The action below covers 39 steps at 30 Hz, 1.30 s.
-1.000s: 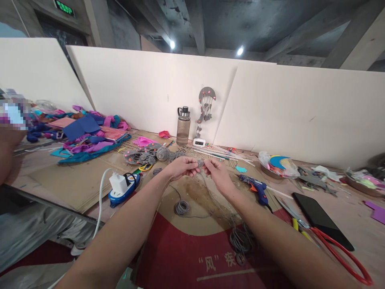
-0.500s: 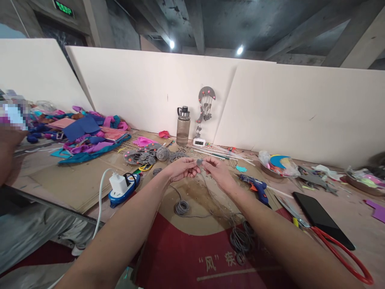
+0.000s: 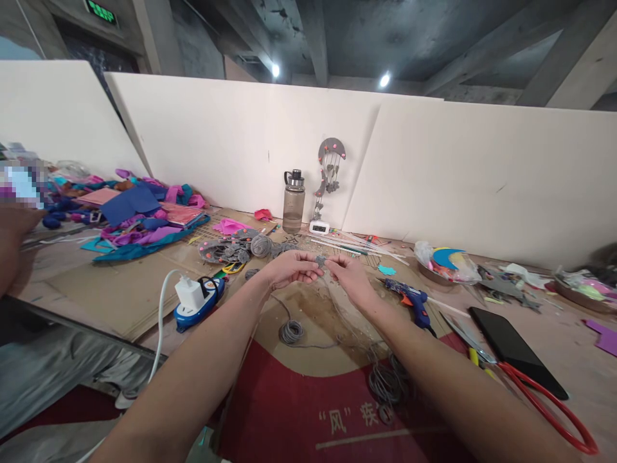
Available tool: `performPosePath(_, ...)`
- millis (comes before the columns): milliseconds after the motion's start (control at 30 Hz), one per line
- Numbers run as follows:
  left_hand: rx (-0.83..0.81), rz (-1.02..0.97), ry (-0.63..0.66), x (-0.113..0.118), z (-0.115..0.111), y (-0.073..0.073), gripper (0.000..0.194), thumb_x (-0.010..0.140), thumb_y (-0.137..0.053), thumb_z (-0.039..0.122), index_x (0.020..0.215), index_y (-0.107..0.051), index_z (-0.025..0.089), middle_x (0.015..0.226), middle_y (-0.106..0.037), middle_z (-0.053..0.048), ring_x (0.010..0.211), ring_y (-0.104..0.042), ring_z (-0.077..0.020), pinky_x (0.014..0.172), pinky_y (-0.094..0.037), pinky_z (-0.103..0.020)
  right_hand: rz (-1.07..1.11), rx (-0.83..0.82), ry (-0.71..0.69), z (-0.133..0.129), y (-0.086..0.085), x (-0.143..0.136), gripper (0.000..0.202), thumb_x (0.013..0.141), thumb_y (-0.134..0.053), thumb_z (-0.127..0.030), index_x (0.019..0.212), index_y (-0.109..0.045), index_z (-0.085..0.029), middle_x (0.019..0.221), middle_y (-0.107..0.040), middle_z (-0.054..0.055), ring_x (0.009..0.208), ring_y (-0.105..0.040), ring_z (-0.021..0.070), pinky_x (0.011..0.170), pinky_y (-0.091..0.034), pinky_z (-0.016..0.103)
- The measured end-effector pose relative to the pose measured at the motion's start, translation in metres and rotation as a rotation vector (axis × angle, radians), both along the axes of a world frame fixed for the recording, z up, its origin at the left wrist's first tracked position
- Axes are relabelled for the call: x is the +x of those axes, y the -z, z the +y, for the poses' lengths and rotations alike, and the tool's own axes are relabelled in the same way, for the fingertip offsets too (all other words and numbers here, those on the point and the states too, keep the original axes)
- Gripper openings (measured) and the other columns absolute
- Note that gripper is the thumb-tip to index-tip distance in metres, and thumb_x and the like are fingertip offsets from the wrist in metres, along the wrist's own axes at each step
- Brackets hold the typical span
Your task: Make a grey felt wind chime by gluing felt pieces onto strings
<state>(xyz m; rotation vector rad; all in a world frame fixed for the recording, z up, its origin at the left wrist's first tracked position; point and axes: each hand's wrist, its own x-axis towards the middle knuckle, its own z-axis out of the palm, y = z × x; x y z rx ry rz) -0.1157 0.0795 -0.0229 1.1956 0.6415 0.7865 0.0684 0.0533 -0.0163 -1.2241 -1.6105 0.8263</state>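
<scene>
White boards [image 3: 216,135] are seen behind the surface [image 3: 588,379], and a grey hanging ornament [image 3: 331,164] is set against them, perhaps to be kept in sight. Now to the middle: a small grey piece [image 3: 320,260] is held above the cardboard [image 3: 279,411], right between the two hands. It is pinched from both sides, fingertips nearly closed, by the left hand [image 3: 290,267] and the right hand [image 3: 351,276] — a grip presumably chosen for fine control. The left hand's other fingers are loosely curled. Below, a coil of grey cord [image 3: 291,332] is left loose; whether any strand is joined to the piece cannot be told. The glue gun [image 3: 409,301] and scissors [image 3: 525,379] are laid rightward — likely within easy reach.
</scene>
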Motion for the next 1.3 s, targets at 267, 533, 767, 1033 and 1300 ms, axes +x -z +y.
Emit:
performPosePath(267,0.032,0.071,-0.077,0.004,-0.001,0.0,0.03,0.066,-0.081,0.031,0.076,-0.064,0.009,0.077,-0.072,-0.008,0.057,-0.061,-0.0071,0.054,-0.048,-0.018,0.106,-0.043,-0.088,0.005,0.009,0.002,0.028,0.075,-0.057,-0.045,0.066,-0.055,-0.019,0.055,-0.048,-0.005,0.053,-0.039,0.011,0.054,-0.03,0.026)
performPosePath(533,0.046,0.104,-0.121,0.005,-0.001,-0.001,0.031,0.064,-0.081,0.034,0.073,-0.065,0.009,0.074,-0.071,-0.007,0.056,-0.06,-0.0071,0.053,-0.047,-0.019,0.108,-0.03,-0.104,0.006,0.011,0.001,0.03,0.074,-0.059,-0.048,0.07,-0.057,-0.019,0.059,-0.05,-0.004,0.055,-0.041,0.0114,0.055,-0.031,0.026)
performPosePath(767,0.06,0.148,-0.097,0.001,-0.002,-0.005,0.036,0.061,-0.083,0.038,0.075,-0.066,0.01,0.076,-0.07,-0.008,0.057,-0.059,-0.0073,0.056,-0.046,-0.02,0.075,-0.054,-0.032,0.009,0.013,0.002,0.025,0.073,-0.058,-0.043,0.067,-0.056,-0.019,0.056,-0.05,-0.004,0.054,-0.042,0.0114,0.057,-0.033,0.026)
performPosePath(1033,0.342,0.784,-0.496,-0.027,0.021,0.005,0.013,0.075,-0.066,0.024,0.08,-0.068,0.012,0.062,-0.066,-0.002,0.05,-0.052,-0.0083,0.049,-0.039,-0.02,0.018,-0.092,0.029,0.012,0.017,0.006,0.019,0.07,-0.055,-0.038,0.064,-0.055,-0.02,0.054,-0.049,-0.005,0.051,-0.042,0.0114,0.053,-0.032,0.026)
performPosePath(1300,0.473,1.052,-0.623,-0.04,0.028,0.013,0.011,0.07,-0.067,0.021,0.073,-0.075,0.013,0.062,-0.067,-0.006,0.063,-0.057,-0.0167,0.063,-0.042,-0.026,-0.066,-0.102,0.04,0.018,0.025,0.007,0.021,0.071,-0.053,-0.04,0.064,-0.057,-0.02,0.051,-0.048,-0.004,0.05,-0.042,0.0114,0.051,-0.031,0.025)
